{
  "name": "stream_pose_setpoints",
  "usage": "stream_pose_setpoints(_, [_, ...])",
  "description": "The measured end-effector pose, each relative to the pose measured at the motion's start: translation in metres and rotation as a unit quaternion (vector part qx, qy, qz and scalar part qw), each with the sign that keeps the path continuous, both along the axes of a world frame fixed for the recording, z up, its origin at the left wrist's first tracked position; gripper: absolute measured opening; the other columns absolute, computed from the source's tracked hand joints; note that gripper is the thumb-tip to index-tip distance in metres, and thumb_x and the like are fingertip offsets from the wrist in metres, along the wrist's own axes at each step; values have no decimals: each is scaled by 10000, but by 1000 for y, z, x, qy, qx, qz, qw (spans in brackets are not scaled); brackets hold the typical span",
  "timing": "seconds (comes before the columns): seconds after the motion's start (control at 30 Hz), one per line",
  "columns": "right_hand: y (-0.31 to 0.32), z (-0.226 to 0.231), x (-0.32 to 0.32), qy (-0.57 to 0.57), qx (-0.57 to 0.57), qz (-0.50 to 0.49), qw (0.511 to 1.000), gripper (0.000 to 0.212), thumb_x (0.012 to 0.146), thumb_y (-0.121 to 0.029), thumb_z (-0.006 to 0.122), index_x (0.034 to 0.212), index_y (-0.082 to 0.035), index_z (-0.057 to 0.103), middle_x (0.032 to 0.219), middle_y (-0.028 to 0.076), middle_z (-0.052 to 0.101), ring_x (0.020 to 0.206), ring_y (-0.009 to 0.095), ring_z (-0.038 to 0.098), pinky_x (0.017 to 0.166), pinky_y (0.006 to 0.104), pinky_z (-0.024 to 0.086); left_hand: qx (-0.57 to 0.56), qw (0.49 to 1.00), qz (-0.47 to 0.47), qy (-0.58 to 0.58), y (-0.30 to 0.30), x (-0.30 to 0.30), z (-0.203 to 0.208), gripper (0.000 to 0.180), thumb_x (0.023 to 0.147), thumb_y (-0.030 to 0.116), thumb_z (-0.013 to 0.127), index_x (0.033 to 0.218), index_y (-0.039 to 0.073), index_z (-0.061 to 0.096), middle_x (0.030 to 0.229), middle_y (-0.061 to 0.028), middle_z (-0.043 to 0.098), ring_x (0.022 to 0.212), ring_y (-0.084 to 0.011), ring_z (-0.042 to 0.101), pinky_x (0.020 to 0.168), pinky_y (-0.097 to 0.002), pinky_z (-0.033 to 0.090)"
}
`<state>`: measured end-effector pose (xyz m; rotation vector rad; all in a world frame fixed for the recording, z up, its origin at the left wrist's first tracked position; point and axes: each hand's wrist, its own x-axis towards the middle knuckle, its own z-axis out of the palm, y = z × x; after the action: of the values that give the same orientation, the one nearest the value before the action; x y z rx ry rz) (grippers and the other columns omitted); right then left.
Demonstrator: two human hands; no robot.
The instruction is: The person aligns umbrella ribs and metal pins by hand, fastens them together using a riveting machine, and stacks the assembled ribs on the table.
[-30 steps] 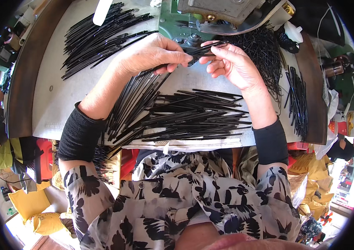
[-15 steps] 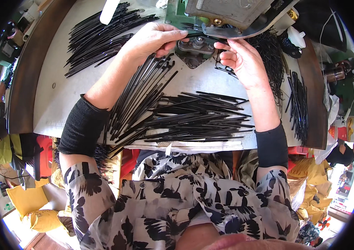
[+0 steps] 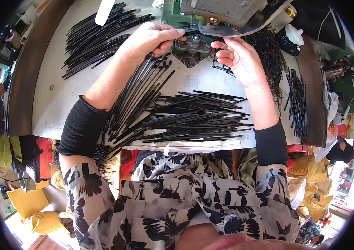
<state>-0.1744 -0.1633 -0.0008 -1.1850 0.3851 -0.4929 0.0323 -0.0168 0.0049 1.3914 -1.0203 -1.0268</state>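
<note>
Messy pile of black strips (image 3: 202,118) by the near edge of the table (image 3: 66,98), then the right hand (image 3: 244,60), loosely curled (can't tell if it's gripping anything), and the left hand (image 3: 154,39) pinching a thin black strip (image 3: 191,32) beside the grey machine head (image 3: 227,12).

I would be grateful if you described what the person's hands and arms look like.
Both the left hand and right hand are ungloved. Each forearm wears a plain black fabric band, with bare skin on either side. The off-white shirt sleeves carry a blotchy black, petal-like print.
</note>
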Motion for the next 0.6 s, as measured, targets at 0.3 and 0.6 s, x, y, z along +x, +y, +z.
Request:
stream_pose_setpoints(0.3, [0,0,0,9,-27,-2,1000,250,920,-162,512,1069,37,541,940,202,645,713,187,667,640,261,565,15,1000,-7,-21,1,-1,4,308,864,297,633,898,-9,655,482,65,373,397,-23,321,391,-194,236])
stream_pose_setpoints(0.6, [-8,-7,-2,-9,35,19,999,243,911,-156,530,1064,32,544,929,207,647,713,191,668,634,271,570,22,997,11,-79,5,0,5,334,860,309,630,910,-20,658,477,63,360,401,-26,314,393,-200,226])
